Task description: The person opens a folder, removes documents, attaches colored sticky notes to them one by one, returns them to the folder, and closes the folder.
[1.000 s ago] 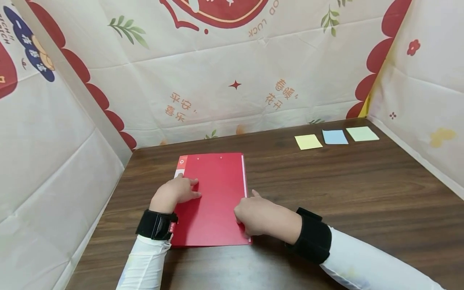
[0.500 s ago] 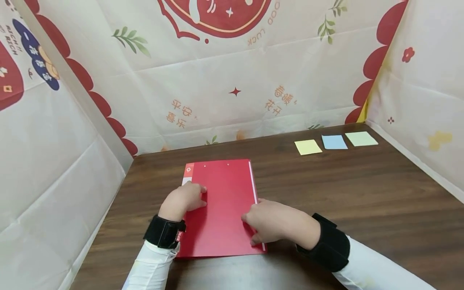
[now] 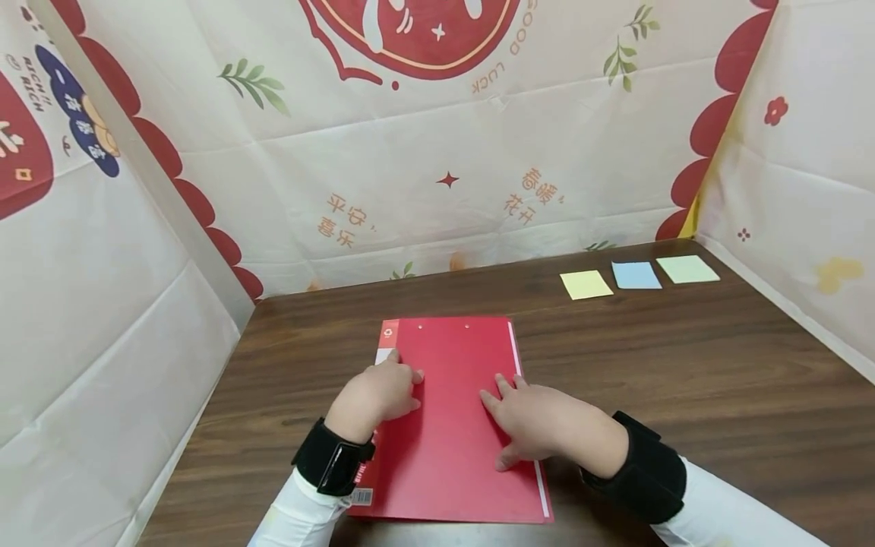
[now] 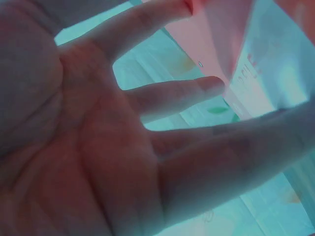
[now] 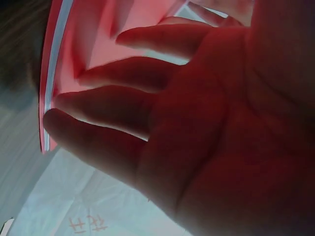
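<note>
Your left hand [image 3: 378, 395] lies flat on the left part of the red folder [image 3: 454, 448], fingers straight and a little spread, pressing down rather than gripping; the left wrist view shows the same hand [image 4: 123, 147] from the palm side with its fingers extended. Your right hand [image 3: 540, 425] rests palm down on the right part of the cover, close to the long edge where a thin white strip of paper [image 3: 529, 425] shows. Its fingers are straight too, and the thumb sits apart toward you. From the right wrist view, the hand [image 5: 197, 128] has its fingertips [image 5: 59, 123] just at that red edge, nothing curled round it. Neither hand has hold of anything.

The folder is closed and lies flat on the dark wooden bench [image 3: 718, 380], left of the middle, its near edge close to you and its long sides running roughly away from you. A white label [image 3: 386, 355] peeks out by its far left corner, just beside your left fingers.

Well apart from the folder, at the far right of the bench, three sticky notes lie in a row: a yellow note [image 3: 585, 285], a blue note [image 3: 636, 275] and a green note [image 3: 687, 269], near each other but not touching. Printed paper walls [image 3: 410, 152] stand round the bench on three sides.
</note>
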{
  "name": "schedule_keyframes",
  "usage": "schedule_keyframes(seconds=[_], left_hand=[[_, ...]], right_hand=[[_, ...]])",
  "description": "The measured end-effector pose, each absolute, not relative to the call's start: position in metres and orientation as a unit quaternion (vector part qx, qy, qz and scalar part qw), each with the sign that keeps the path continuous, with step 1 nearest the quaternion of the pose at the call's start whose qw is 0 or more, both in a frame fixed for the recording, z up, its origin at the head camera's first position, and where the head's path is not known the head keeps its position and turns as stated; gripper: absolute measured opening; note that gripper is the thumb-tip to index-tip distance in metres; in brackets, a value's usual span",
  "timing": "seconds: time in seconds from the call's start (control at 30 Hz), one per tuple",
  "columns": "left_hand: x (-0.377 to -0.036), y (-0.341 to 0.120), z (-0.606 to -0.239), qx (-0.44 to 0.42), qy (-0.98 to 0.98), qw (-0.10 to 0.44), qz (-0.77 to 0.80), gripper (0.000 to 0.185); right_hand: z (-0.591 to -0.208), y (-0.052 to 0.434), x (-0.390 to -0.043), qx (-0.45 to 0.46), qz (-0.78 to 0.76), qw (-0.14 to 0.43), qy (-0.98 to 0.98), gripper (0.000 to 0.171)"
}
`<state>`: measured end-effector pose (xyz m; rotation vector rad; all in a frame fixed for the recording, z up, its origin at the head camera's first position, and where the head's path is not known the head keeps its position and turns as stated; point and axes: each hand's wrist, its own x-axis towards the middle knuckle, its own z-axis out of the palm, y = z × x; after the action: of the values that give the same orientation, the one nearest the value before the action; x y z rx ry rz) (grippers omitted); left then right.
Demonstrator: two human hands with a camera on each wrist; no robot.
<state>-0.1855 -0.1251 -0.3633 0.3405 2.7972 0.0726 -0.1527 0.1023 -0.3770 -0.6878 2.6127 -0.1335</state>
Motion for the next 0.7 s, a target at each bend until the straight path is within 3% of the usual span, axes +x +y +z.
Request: schedule_keyframes(seconds=[0.37,0.53,0.7], left_hand=[[-0.167,-0.095,-0.369,0.119,0.978,0.170,0.004,0.069],[-0.161,-0.085,-0.369,0.145,0.978,0.145,-0.021,0.068],[-0.158,-0.080,-0.367,0.172,0.976,0.135,-0.012,0.068]], right_hand=[[-0.377,0.124,-0.159,-0.226,-0.077,0.251,0.938,0.100],[-0.373,0.130,-0.164,-0.234,-0.065,0.255,0.936,0.097],[-0.367,0.136,-0.170,-0.228,-0.064,0.258,0.937,0.083]])
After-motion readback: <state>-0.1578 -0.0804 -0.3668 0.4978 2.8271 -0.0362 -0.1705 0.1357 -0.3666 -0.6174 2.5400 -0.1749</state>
